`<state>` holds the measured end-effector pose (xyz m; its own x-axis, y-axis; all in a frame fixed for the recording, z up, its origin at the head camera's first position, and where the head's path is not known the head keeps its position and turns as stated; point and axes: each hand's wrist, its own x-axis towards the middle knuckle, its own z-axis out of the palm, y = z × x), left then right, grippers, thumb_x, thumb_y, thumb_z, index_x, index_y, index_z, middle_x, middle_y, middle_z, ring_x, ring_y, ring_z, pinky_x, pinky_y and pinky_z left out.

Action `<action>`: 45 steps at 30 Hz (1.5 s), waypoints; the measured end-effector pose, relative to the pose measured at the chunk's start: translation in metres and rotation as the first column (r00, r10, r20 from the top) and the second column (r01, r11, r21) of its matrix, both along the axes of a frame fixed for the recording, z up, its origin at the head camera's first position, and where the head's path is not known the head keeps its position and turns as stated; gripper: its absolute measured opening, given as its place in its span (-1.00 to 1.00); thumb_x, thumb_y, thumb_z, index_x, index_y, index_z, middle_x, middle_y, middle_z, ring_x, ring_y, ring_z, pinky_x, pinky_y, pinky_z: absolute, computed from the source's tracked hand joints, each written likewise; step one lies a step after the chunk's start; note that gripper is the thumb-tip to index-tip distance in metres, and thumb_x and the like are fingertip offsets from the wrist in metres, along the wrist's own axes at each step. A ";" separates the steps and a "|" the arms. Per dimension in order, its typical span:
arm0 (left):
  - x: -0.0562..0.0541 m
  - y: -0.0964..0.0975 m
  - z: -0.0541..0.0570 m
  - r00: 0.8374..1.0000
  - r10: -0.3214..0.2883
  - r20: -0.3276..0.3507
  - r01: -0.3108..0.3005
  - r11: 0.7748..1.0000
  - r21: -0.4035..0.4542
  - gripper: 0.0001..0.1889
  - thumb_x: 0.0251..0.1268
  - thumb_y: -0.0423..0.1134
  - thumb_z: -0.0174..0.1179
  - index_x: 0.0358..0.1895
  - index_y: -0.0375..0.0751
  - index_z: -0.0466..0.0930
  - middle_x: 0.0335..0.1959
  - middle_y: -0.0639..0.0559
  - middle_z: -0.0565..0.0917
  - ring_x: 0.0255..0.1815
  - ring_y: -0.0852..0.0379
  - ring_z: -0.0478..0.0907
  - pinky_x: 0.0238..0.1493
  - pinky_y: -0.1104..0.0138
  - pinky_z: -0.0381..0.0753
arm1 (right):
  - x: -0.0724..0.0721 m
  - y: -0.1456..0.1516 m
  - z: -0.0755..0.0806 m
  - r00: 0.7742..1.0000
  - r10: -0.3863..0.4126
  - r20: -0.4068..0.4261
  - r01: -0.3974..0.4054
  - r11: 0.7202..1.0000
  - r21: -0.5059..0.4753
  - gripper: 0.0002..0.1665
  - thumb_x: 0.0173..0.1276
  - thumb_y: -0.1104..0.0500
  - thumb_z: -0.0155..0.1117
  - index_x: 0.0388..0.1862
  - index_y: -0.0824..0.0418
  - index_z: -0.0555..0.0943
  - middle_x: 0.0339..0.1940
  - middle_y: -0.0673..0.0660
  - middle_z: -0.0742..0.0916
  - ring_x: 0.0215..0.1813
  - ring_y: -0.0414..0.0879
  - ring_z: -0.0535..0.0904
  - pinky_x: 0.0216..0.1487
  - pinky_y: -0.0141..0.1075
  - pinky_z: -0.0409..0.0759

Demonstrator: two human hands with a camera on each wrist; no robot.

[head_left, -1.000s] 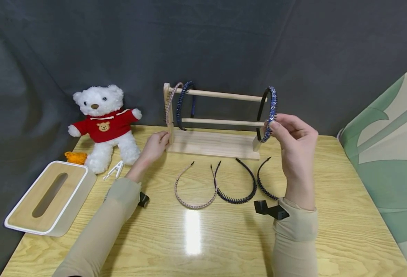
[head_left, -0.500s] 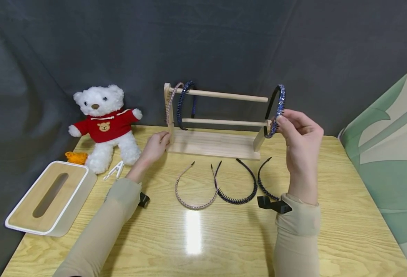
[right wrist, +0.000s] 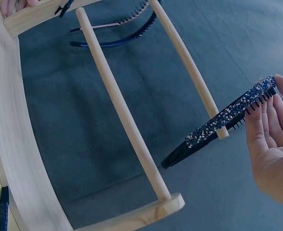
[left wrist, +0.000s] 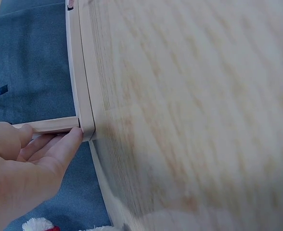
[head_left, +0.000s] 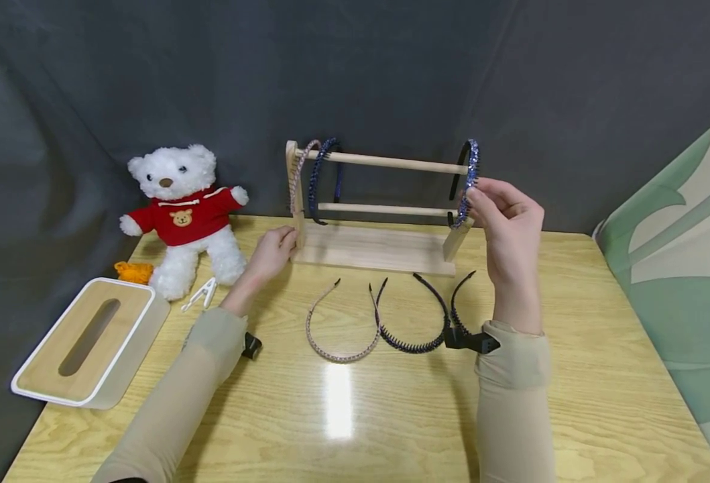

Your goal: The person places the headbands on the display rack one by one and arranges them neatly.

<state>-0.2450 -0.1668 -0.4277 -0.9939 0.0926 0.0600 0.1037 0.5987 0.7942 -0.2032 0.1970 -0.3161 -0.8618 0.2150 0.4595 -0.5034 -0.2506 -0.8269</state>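
Observation:
My right hand (head_left: 508,218) pinches a blue glittery headband (head_left: 472,164) with comb teeth, held upright at the right end of the wooden rack's upper rod (head_left: 391,161). In the right wrist view this headband (right wrist: 228,115) crosses the rod close to its free end. My left hand (head_left: 273,255) grips the left post of the wooden headband rack (head_left: 373,248) near its base; the left wrist view shows thumb and fingers on either side of the post (left wrist: 55,125). On the rack's left end hang a pink headband (head_left: 297,178) and a dark blue headband (head_left: 315,178).
On the table lie a pink headband (head_left: 339,359), a black toothed headband (head_left: 415,347) and another dark headband (head_left: 458,295), partly behind my right wrist. At left are a white teddy bear (head_left: 180,225), a tissue box (head_left: 83,342), a white clip (head_left: 200,294) and orange yarn (head_left: 133,272).
My right hand first shifted right with the blue glittery headband, clear of the rod end, then came back left and slightly higher, to the rod's end. My left hand stays on the post.

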 end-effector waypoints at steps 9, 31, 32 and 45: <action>-0.007 -0.002 -0.004 1.000 -0.002 -0.026 0.002 1.000 0.003 -0.63 0.82 -0.19 -0.09 -0.09 -0.38 0.64 -0.35 -0.16 0.59 -0.36 0.06 0.42 -0.29 0.23 0.36 | -0.011 -0.014 0.003 0.999 0.033 0.039 -0.035 0.998 0.047 -0.93 0.42 0.40 0.47 -0.16 0.34 0.82 -0.32 0.12 0.83 -0.32 -0.14 0.77 -0.20 -0.34 0.69; -0.044 -0.020 -0.061 0.999 -0.002 -0.048 0.002 1.000 -0.003 -0.63 0.80 -0.03 -0.05 -0.14 -0.14 0.68 -0.39 -0.03 0.60 -0.44 0.07 0.42 -0.41 0.23 0.39 | -0.019 -0.040 0.005 0.990 0.117 0.076 -0.122 0.991 0.057 -0.89 0.45 0.42 0.41 -0.19 0.27 0.83 -0.26 0.10 0.82 -0.26 -0.12 0.78 -0.18 -0.34 0.72; -0.047 -0.022 -0.066 0.999 -0.002 -0.054 0.002 1.000 -0.011 -0.62 0.80 -0.02 -0.05 -0.14 -0.12 0.68 -0.39 -0.02 0.60 -0.45 0.07 0.42 -0.42 0.23 0.40 | -0.019 -0.041 0.005 0.990 0.116 0.077 -0.121 0.991 0.062 -0.88 0.46 0.42 0.41 -0.18 0.27 0.83 -0.25 0.10 0.82 -0.25 -0.12 0.78 -0.18 -0.33 0.72; -0.047 -0.023 -0.066 0.997 -0.015 -0.076 0.015 1.000 -0.008 -0.62 0.81 -0.02 -0.06 -0.20 -0.07 0.65 -0.43 0.02 0.59 -0.46 0.08 0.43 -0.43 0.24 0.40 | -0.023 -0.053 0.006 0.984 0.124 0.128 -0.132 0.990 0.051 -0.92 0.48 0.37 0.42 -0.17 0.25 0.82 -0.31 0.09 0.83 -0.23 -0.11 0.77 -0.15 -0.31 0.72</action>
